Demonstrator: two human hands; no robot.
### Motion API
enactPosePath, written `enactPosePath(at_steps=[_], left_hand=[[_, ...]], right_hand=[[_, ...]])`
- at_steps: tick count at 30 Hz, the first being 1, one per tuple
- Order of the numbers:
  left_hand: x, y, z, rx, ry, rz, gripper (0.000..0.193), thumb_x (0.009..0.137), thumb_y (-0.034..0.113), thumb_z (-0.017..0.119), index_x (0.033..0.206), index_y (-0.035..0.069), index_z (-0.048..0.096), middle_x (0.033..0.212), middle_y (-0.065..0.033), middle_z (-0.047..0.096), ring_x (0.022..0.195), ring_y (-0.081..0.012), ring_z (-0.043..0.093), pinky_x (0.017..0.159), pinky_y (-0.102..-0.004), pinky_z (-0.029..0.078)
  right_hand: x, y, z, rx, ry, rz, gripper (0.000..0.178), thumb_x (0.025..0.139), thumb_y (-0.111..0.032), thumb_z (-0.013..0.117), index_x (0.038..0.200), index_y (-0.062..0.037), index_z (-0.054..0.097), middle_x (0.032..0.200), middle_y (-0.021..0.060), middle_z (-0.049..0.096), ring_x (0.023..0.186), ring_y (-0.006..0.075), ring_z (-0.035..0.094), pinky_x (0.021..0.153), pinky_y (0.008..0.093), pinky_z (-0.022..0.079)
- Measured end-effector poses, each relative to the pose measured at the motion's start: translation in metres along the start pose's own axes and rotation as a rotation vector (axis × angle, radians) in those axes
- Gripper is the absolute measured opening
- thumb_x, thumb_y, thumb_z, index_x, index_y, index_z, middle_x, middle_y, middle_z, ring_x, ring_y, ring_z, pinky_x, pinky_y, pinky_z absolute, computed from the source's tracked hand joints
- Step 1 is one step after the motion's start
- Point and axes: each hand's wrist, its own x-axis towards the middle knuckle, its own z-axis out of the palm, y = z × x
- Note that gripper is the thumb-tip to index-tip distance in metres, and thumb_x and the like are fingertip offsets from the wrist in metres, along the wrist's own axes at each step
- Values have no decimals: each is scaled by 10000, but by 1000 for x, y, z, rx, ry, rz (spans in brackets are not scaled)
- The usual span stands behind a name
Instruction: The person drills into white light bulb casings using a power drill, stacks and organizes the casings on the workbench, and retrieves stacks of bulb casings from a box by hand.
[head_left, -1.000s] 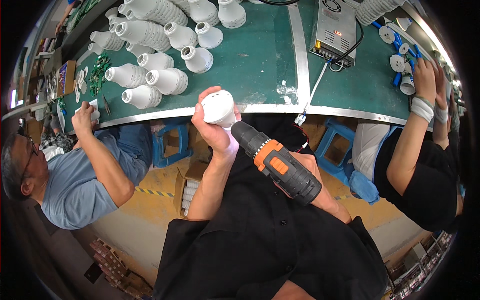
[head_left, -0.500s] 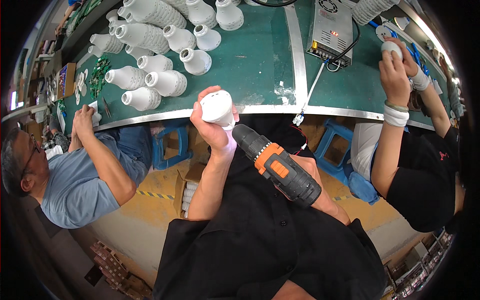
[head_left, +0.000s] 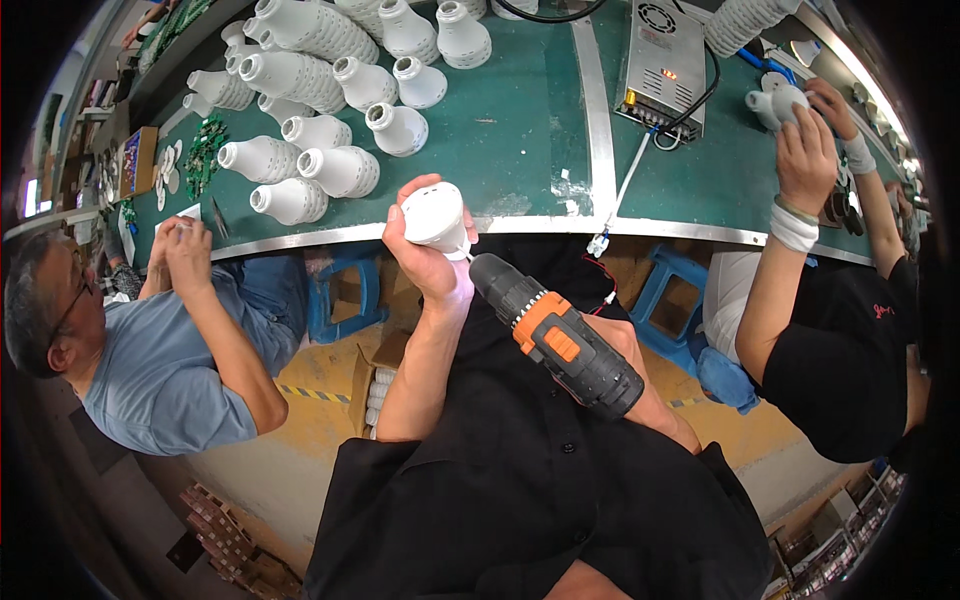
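At frame centre the left hand (head_left: 425,262) grips a white lamp housing (head_left: 434,216), while the right hand (head_left: 628,350) holds the cordless drill (head_left: 555,335), its long axis slanting up-left toward the housing.

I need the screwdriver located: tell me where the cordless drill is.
In the head view, the cordless drill sits at centre in the right hand, its tip against the white lamp housing held by the left hand.

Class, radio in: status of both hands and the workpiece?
Left hand grips white lamp housing. Right hand holds cordless drill, bit at housing. Nothing between them.
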Motion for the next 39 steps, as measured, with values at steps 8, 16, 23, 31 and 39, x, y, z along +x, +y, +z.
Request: enactPosePath(at_steps=[8, 16, 23, 31, 39], left_hand=[[31, 44, 0, 270, 80, 178, 645, 1018, 584, 272, 1184, 38, 575, 882, -89, 622, 698, -179, 595, 503, -298, 450], [96, 133, 46, 2057, -202, 807, 346, 1020, 388, 539, 970, 64, 650, 856, -193, 683, 749, -373, 677, 658, -464, 509], [147, 85, 46, 2410, -644, 924, 398, 965, 335, 596, 738, 21, 685, 731, -158, 659, 681, -331, 678, 609, -443, 523], [174, 43, 11, 2466, -973, 875, 387, 916, 286, 596, 635, 37, 693, 662, -164, 663, 635, -314, 664, 622, -441, 511], [193, 54, -19, 2502, -948, 1028, 257, 831, 225, 622, 591, 155, 678, 605, -75, 640, 616, -250, 657, 570, -413, 485]], right_hand=[[-9, -1, -9, 20, 21, 110, 208, 758, -30, 737, 941, 29, 659, 808, 140, 668, 696, 296, 698, 609, 341, 526], [-5, 14, -10, 164, 25, 75, 239, 785, -169, 744, 951, -25, 650, 826, 155, 671, 781, 366, 685, 669, 408, 531], [-11, 12, -16, 124, 61, 122, 209, 765, -133, 729, 854, -5, 590, 753, 173, 630, 722, 397, 658, 616, 459, 495], [-4, 21, -27, 71, 56, 143, 249, 755, -144, 740, 912, -8, 602, 788, 173, 647, 764, 402, 667, 638, 471, 504], [26, 34, -31, -227, 83, 45, 495, 734, -44, 721, 1203, -42, 560, 978, 150, 597, 847, 395, 649, 674, 483, 521]])
